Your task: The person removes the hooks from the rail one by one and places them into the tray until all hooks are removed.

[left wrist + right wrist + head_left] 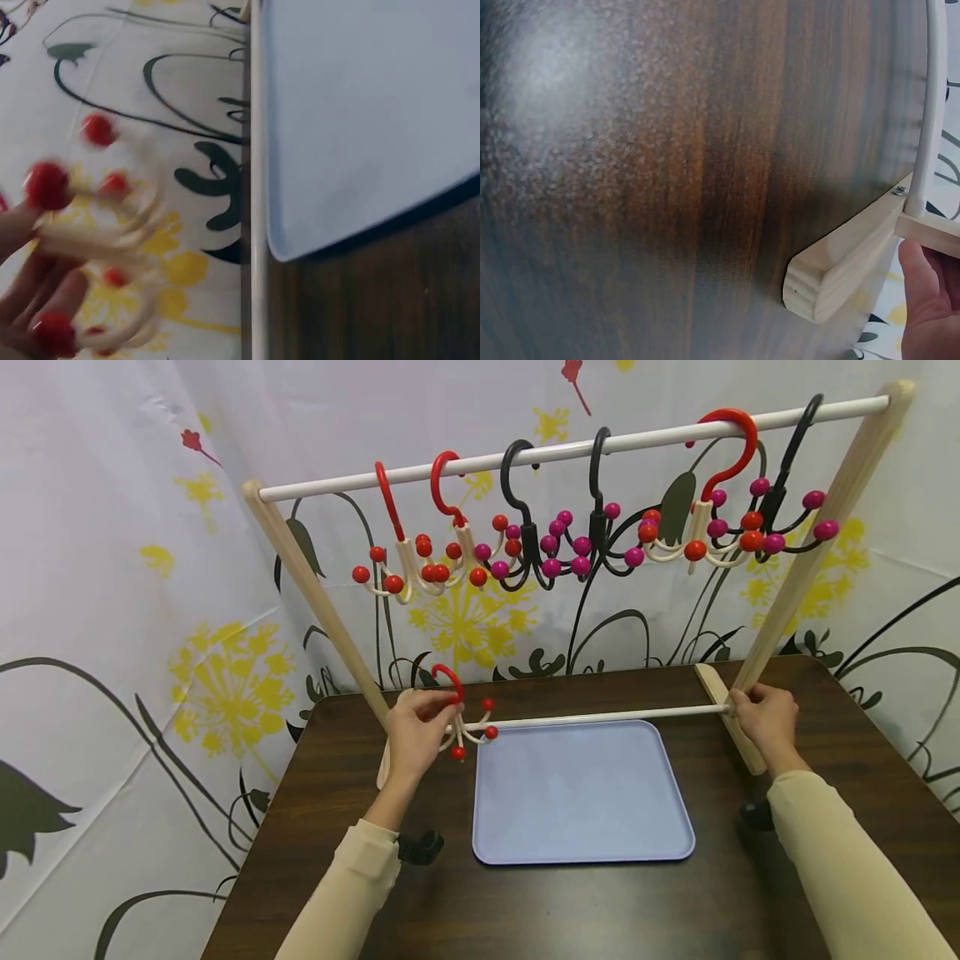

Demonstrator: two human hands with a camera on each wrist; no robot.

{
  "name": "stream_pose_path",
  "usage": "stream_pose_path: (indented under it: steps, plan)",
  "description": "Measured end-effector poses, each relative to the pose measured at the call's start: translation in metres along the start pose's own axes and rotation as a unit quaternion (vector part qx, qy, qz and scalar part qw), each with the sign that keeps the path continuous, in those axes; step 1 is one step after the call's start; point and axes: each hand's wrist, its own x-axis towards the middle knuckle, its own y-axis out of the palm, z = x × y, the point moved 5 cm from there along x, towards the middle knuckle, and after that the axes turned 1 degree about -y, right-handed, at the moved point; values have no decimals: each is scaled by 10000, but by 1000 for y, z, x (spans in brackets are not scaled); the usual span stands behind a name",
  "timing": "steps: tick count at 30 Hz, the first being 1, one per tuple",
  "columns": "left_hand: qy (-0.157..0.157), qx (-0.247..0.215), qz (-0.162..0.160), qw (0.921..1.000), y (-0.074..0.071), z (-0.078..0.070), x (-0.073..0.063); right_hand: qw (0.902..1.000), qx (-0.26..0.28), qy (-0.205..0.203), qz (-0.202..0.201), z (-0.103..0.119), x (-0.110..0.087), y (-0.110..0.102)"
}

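Note:
My left hand (415, 727) pinches a small hanger (447, 672) near the base of its red hook, in front of the rack's left foot. Cream curved prongs tipped with red balls spread below the fingers; in the left wrist view this hanger (94, 244) is blurred. My right hand (770, 722) grips the right wooden post (806, 568) low down, just above its foot; part of that hand (928, 300) shows at the edge of the right wrist view. On the white top rail (562, 452) hang three red-hooked and three black-hooked hangers.
A pale blue tray (581, 793) lies on the dark wooden table (585, 910) between my arms. Behind it runs the rack's thin lower rail (600, 719). The right wooden foot (738, 739) extends toward me. A flower-patterned curtain (135, 527) hangs behind the rack.

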Motion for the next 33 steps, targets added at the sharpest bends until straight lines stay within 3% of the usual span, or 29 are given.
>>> stream_pose_path:
  steps: [3, 5, 8, 11, 18, 23, 33]
  plan:
    - [5, 377, 916, 9951, 24, -2, -13, 10000, -22, 43, 27, -1, -1, -1]
    - [193, 762, 1285, 9886, 40, -8, -18, 10000, -20, 81, 54, 0, -1, -1]
    - [461, 1021, 1652, 9799, 65, -21, -26, 9999, 20, 126, 27, 0, 0, -2]
    - [549, 925, 1881, 9762, 89, -33, -33, 9999, 28, 167, 9, 0, 0, -2]
    - [323, 384, 2064, 9772, 144, -46, -42, 9998, 126, 166, -34, -2, 0, 1]
    - [218, 373, 2098, 9768, 178, -46, -50, 9997, 158, 163, -28, -1, -1, 4]
    - [187, 297, 1946, 9803, 220, -49, -60, 9998, 149, 130, -77, -3, 0, 3]
